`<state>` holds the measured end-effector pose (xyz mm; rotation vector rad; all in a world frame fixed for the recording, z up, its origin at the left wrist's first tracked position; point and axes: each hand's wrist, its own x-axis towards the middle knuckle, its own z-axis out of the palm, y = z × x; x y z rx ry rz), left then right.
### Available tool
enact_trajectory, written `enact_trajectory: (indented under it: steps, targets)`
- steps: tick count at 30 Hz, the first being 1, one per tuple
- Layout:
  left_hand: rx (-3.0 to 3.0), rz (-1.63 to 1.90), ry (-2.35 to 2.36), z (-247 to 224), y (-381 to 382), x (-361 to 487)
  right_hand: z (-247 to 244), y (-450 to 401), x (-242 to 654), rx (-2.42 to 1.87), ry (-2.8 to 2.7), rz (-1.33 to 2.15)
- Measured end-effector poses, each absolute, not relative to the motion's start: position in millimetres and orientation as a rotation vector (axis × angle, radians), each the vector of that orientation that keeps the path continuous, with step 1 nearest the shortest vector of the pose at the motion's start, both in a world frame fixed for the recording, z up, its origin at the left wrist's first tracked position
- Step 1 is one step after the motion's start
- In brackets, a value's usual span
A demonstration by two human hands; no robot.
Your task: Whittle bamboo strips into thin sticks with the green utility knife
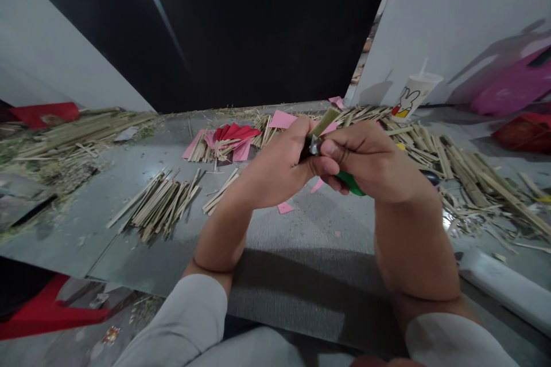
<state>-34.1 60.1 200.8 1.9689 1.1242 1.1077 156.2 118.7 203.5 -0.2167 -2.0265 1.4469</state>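
My hands meet above the middle of the table, fingers closed and partly hiding what they hold. My left hand (282, 163) is wrapped around the lower part of a flat greenish bamboo strip (325, 121), whose upper end sticks up between the hands. My right hand (372, 157) pinches at a small shiny metal part (315, 144), which seems to belong to a tool with a green handle (352, 183). That handle shows below the right fingers, close to the left fingertips. The tool's exact kind is hidden.
A pile of thin bamboo sticks (161, 206) lies at left. Red folded paper (232, 132) and pink paper (282, 120) lie farther back. Split bamboo (465, 178) and a rabbit-printed cup (414, 97) are at right. A black panel (258, 28) stands behind.
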Motion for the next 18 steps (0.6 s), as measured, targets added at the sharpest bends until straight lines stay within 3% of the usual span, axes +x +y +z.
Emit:
enact_trajectory:
  steps: [18]
  targets:
    - [2.114,1.091,1.314,204.7,55.6,-32.1,205.6,121.6,158.1,-0.307,-2.107,1.565]
